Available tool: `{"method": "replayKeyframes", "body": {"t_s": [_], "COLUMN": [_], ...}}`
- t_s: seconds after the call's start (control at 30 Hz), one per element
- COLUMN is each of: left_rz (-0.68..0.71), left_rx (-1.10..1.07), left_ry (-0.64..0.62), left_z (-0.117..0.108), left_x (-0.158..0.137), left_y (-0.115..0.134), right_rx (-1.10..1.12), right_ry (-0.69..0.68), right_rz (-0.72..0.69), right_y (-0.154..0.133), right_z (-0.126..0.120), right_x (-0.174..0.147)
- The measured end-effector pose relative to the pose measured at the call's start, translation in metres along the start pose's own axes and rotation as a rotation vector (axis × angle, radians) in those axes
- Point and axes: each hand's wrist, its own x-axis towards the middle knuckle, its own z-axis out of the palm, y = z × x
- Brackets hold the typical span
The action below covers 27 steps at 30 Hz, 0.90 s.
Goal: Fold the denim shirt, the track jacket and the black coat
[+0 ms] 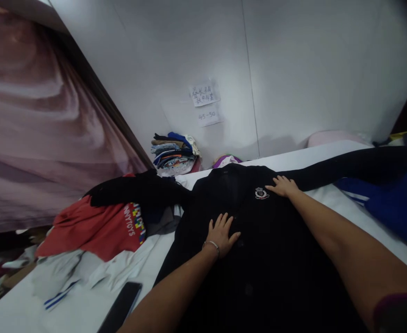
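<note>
A black buttoned jacket (269, 259) lies spread out, front side up, with its sleeves stretched to both sides. A small crest badge (261, 194) is on its chest. My left hand (222, 236), with a bracelet at the wrist, rests flat on the front of the jacket, fingers spread. Beside the badge, near the shoulder, my right hand (282, 186) presses on the cloth with its fingers stretched out. Neither hand grips anything. The jacket's lower end runs out of view at the bottom.
Left of the jacket lie a red garment (92, 226), pale clothes (59, 273) and a dark phone-like slab (122, 305) on the white table (12, 310). A folded clothes stack (175, 155) stands by the wall. Blue clothing (397, 203) lies at right. Paper notes (205, 95) hang on the wall.
</note>
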Motion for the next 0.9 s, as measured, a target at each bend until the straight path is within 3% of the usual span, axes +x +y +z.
{"method": "replayKeyframes", "body": {"t_s": [0.1,0.2,0.33,0.4,0.53,0.7,0.8,0.9], "left_rz": [0.005,0.006,0.022,0.026,0.011,0.016,0.017,0.024], "left_rx": [0.001,-0.007,-0.021,-0.02,-0.033,-0.062,-0.059,-0.056], "left_ry": [0.018,0.027,0.025,0.028,0.012,0.003,0.012,0.013], "left_z": [0.003,0.004,0.006,0.006,0.005,0.006,0.007,0.007], "left_x": [0.0,0.0,0.0,0.0,0.0,0.001,0.001,0.001], "left_y": [-0.001,-0.001,-0.002,-0.002,-0.001,0.0,0.0,0.0], "right_rx": [0.002,-0.054,-0.11,-0.105,-0.123,-0.093,-0.061,-0.064], "right_ry": [0.023,0.069,0.258,0.199,0.01,0.027,0.005,-0.019], "right_rz": [0.0,-0.005,-0.223,-0.295,-0.224,-0.201,-0.267,-0.226], "right_y": [0.009,-0.006,-0.029,-0.031,-0.023,-0.028,-0.029,-0.023], "right_z": [0.005,-0.001,-0.001,0.005,0.014,0.016,0.018,0.021], "right_x": [0.006,0.0,-0.026,-0.039,-0.052,-0.072,-0.099,-0.135]}}
